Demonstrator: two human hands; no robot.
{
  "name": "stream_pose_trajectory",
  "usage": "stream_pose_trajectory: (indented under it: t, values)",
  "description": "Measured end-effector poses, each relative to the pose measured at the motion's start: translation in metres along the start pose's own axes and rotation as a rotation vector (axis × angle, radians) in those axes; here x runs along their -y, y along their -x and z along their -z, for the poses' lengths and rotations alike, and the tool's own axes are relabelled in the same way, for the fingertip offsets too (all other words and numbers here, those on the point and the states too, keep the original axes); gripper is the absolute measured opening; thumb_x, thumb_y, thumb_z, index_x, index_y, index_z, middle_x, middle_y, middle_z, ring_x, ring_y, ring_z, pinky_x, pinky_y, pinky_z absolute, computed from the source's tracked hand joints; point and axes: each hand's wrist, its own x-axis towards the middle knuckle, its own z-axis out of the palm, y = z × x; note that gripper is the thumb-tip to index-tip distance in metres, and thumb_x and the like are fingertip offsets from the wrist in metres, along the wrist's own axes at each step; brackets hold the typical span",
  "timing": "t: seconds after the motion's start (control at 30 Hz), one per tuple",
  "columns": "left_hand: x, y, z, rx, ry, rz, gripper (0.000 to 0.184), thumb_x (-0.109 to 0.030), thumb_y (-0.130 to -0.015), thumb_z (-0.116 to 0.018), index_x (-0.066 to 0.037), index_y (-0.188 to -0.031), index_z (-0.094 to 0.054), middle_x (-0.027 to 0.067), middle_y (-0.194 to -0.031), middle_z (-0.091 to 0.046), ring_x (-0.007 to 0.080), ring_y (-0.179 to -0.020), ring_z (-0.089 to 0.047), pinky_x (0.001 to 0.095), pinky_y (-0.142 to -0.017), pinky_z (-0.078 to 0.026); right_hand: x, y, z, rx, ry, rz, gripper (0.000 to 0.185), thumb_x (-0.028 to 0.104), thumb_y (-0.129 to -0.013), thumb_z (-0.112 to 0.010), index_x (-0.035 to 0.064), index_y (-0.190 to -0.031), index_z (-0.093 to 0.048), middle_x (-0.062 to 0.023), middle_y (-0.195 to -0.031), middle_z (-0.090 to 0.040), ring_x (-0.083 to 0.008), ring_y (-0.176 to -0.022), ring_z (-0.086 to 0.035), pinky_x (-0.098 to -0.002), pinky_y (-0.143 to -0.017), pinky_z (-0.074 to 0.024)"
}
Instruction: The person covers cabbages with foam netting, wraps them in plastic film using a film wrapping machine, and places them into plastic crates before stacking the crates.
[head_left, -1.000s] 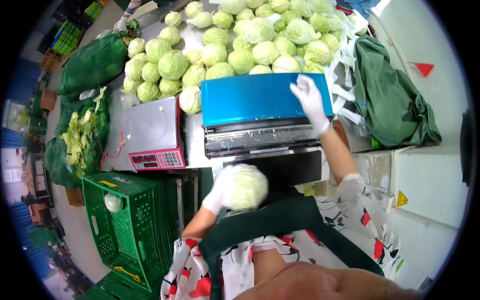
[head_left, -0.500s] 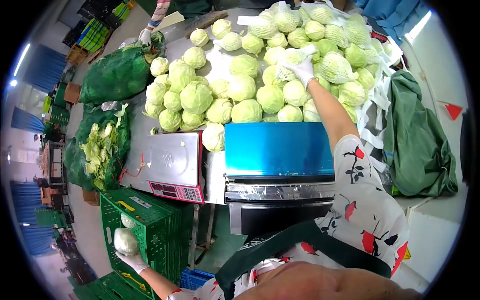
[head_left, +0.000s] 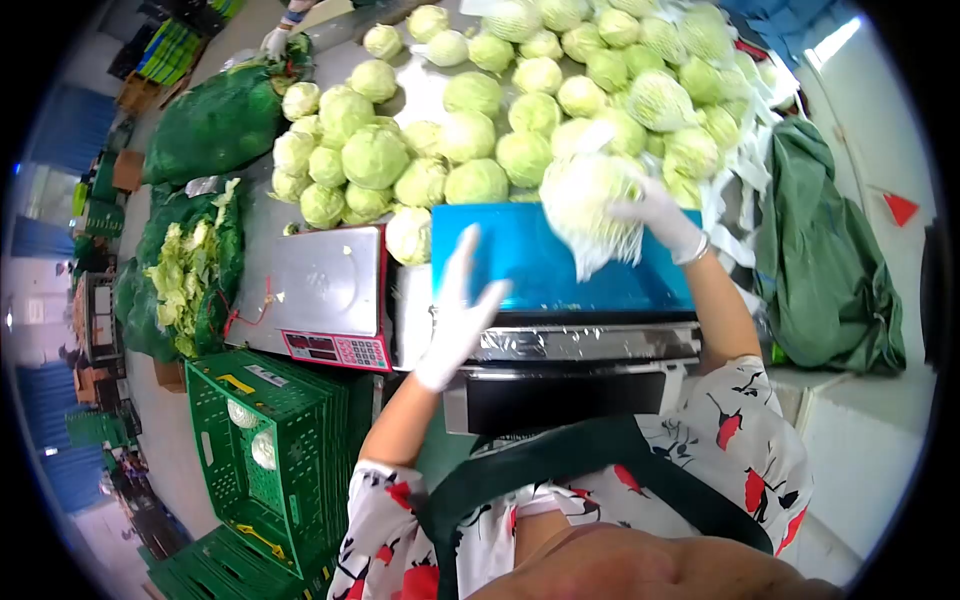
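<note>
My right hand (head_left: pixel 660 214), in a white glove, is closed on the side of a cabbage in a white foam net (head_left: pixel 585 200), and the net's loose end hangs down. This cabbage is over the blue top (head_left: pixel 490 262) of a wrapping machine. My gloved left hand (head_left: pixel 458 318) is spread above the machine's left part, fingers apart, holding nothing. Just in front of it runs a metal strip with clear film (head_left: pixel 560 343). Behind the machine lies a pile of bare cabbages (head_left: pixel 470 135), with some netted cabbages (head_left: pixel 660 100) at the right.
A scale (head_left: pixel 328 285) with a red edge stands left of the machine. Below it, a green crate (head_left: pixel 300 400) holds two wrapped cabbages (head_left: pixel 263 450). Green mesh sacks (head_left: pixel 215 125) lie at the left, where another person's gloved hand (head_left: pixel 275 42) touches one. A green cloth (head_left: pixel 830 260) hangs at the right.
My left hand has let go of a wrapped cabbage in the crate and come up to the machine. My right hand has brought the netted cabbage from the pile towards me.
</note>
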Motion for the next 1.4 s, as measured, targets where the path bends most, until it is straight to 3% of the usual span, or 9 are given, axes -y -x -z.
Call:
stream_pose_trajectory:
  t: [0.33, 0.5, 0.77, 1.0, 1.07, 1.13, 1.2, 1.3, 1.4]
  values:
    - [0.007, 0.004, -0.071, 0.112, -0.224, -0.242, 0.084, -0.024, -0.082, -0.079, -0.003, -0.151, -0.036, 0.0211, -0.144, -0.047, 0.0346, -0.133, -0.046, 0.0423, -0.113, -0.036, -0.028, 0.122, -0.062, -0.218, 0.185, 0.039, 0.097, 0.031, -0.079, -0.084, -0.0022, -0.152, -0.03, -0.0209, -0.152, -0.039, -0.0278, -0.139, -0.041, -0.0361, -0.115, -0.0322]
    - [0.045, 0.083, 0.007, -0.144, -1.037, -0.179, 0.083, -0.034, -0.082, -0.078, 0.0, -0.148, -0.04, 0.0135, -0.103, -0.066, 0.0289, -0.098, -0.057, 0.0425, -0.088, -0.041, -0.042, 0.227, -0.081, -0.99, 1.14, -0.177, 0.067, 0.034, -0.082, -0.078, -0.0003, -0.133, -0.051, -0.0216, -0.117, -0.059, -0.0377, -0.118, -0.051, -0.0485, -0.109, -0.0345]
    - [0.101, 0.096, -0.016, -0.133, -0.376, 0.145, 0.07, -0.008, -0.085, -0.074, -0.006, -0.148, -0.045, 0.0018, -0.084, -0.066, 0.0177, -0.085, -0.059, 0.0345, -0.085, -0.049, -0.102, 0.218, -0.12, -0.898, 1.036, -0.213, 0.031, 0.025, -0.092, -0.064, 0.0082, -0.118, -0.067, -0.0085, -0.087, -0.066, -0.0263, -0.097, -0.059, -0.0544, -0.114, -0.0211]
    - [-0.007, 0.115, 0.069, 0.545, 0.174, 0.071, 0.021, -0.01, -0.088, -0.073, -0.003, -0.107, -0.077, 0.0071, -0.091, -0.07, 0.0151, -0.085, -0.063, 0.0313, -0.084, -0.05, 0.068, 0.282, -0.072, -0.073, 0.198, -0.211, 0.012, 0.008, -0.087, -0.067, -0.0044, -0.086, -0.069, -0.0062, -0.085, -0.068, -0.0159, -0.082, -0.062, -0.0322, -0.082, -0.0497]
    - [-0.036, 0.112, 0.087, 0.534, 0.412, 0.006, 0.031, -0.018, -0.079, -0.081, -0.001, -0.105, -0.077, 0.0118, -0.088, -0.071, 0.0196, -0.089, -0.065, 0.0382, -0.089, -0.049, 0.099, 0.283, -0.045, 0.119, -0.118, 0.206, 0.016, 0.011, -0.086, -0.069, -0.0038, -0.079, -0.067, -0.008, -0.087, -0.069, -0.0246, -0.089, -0.066, -0.0366, -0.087, -0.0505]
    - [-0.066, 0.087, 0.051, 0.199, 0.743, -0.034, 0.093, -0.026, -0.073, -0.087, 0.004, -0.148, -0.04, 0.0222, -0.145, -0.05, 0.036, -0.133, -0.05, 0.0489, -0.114, -0.035, 0.111, 0.259, -0.025, -0.086, 0.019, 0.123, 0.024, 0.015, -0.081, -0.075, -0.0035, -0.095, -0.069, -0.0135, -0.102, -0.069, -0.0316, -0.105, -0.063, -0.0392, -0.098, -0.0462]
    - [-0.048, 0.024, 0.03, 0.205, 0.125, -0.211, 0.131, -0.042, -0.064, -0.092, 0.002, -0.157, -0.011, 0.0223, -0.163, -0.016, 0.0359, -0.151, -0.02, 0.047, -0.122, -0.019, 0.109, 0.202, -0.024, -0.207, 0.23, 0.1, 0.057, 0.022, -0.074, -0.083, -0.0029, -0.12, -0.061, -0.02, -0.126, -0.06, -0.038, -0.126, -0.052, -0.0415, -0.11, -0.0369]
    - [0.035, -0.031, -0.024, 0.363, -0.433, -0.509, 0.144, -0.055, -0.054, -0.092, 0.002, -0.157, -0.009, 0.0285, -0.163, -0.009, 0.0378, -0.153, -0.008, 0.0445, -0.124, -0.009, 0.018, 0.12, -0.021, 0.023, 0.937, 0.305, 0.12, 0.031, -0.061, -0.092, -0.0018, -0.154, -0.023, -0.0248, -0.156, -0.031, -0.0402, -0.144, -0.031, -0.0407, -0.12, -0.0241]
    - [0.043, -0.043, -0.068, 0.482, -0.277, -0.258, 0.139, -0.039, -0.052, -0.096, -0.001, -0.157, -0.014, 0.0292, -0.157, -0.023, 0.0386, -0.147, -0.027, 0.0423, -0.121, -0.024, -0.008, 0.092, -0.048, 0.098, 0.458, 0.052, 0.131, 0.037, -0.056, -0.096, 0.0031, -0.156, -0.019, -0.0207, -0.154, -0.036, -0.0327, -0.142, -0.038, -0.0389, -0.118, -0.0274]
